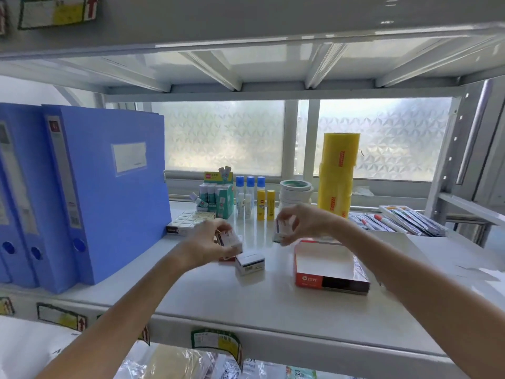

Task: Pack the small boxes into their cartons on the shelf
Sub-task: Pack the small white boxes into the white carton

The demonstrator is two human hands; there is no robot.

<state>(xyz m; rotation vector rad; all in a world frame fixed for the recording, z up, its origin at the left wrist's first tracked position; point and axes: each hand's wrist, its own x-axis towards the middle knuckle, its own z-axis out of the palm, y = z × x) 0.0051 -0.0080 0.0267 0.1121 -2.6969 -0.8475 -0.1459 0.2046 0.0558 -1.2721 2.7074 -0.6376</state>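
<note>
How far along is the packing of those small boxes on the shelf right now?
Early. The open red carton looks empty. The left hand holds a small box and the right hand holds another. One loose box lies on the shelf, unpacked.

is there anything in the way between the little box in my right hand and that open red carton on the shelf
Nothing visible blocks it. The small box in your right hand hangs just above and left of the open red carton, whose tray looks empty and faces up. The loose box on the shelf lies left of the carton, clear of that path.
</note>
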